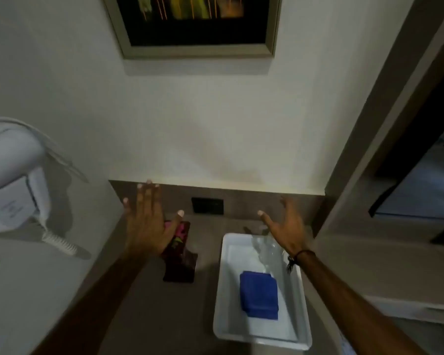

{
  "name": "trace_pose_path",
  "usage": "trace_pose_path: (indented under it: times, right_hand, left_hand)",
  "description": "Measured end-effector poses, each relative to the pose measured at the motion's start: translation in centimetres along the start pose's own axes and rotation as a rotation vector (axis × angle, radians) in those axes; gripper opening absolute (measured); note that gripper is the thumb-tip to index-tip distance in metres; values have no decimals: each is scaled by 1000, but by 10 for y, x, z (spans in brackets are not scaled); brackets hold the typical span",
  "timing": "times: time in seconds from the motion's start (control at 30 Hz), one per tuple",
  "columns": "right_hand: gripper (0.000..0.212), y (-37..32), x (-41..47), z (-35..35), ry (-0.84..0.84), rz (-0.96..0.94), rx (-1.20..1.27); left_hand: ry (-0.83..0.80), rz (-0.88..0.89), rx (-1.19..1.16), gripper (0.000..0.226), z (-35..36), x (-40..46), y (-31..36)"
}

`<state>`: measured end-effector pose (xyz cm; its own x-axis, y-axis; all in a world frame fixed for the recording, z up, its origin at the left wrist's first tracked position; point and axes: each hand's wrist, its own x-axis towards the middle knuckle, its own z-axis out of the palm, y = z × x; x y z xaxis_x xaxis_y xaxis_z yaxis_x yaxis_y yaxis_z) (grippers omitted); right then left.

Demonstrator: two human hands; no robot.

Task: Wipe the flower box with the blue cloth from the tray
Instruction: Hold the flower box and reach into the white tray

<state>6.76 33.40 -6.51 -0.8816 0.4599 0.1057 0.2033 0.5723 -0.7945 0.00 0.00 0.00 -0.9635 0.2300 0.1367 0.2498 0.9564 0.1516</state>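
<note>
A folded blue cloth (259, 294) lies in a white tray (224, 298) on the brown counter at the lower middle. A dark box with pink and green flower print (181, 254) stands left of the tray, partly behind my left hand. My left hand (149, 221) is held flat above the counter with fingers spread and holds nothing. My right hand (286, 226) hovers over the tray's far end, fingers apart and empty. A clear plastic wrap or bottle (265, 248) lies in the tray under that hand.
A white wall-mounted hair dryer (13, 185) with a coiled cord hangs on the left wall. A dark socket plate (207, 205) sits in the backsplash. A framed picture (195, 24) hangs above. A door frame and cabinet (385, 139) stand at the right.
</note>
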Motion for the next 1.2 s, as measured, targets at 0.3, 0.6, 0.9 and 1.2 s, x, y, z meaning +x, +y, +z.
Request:
trace_pose_path:
  times: [0.3,0.6,0.9,1.2]
  right_hand:
    - [42,44,-21,56,42,283,453]
    - [32,24,1,85,-168,91,206]
    - [35,-40,-52,143,-419,-135,-88]
    - [33,-39,-27,124,-201,-36,129]
  left_hand:
    - [-15,-330,-93,110,67,-62,-16]
    - [-123,-407,-205,108,72,-68,-10]
    - [-123,-421,-222,96,55,-69,4]
    - [-148,-413,-219,98,58,-69,0]
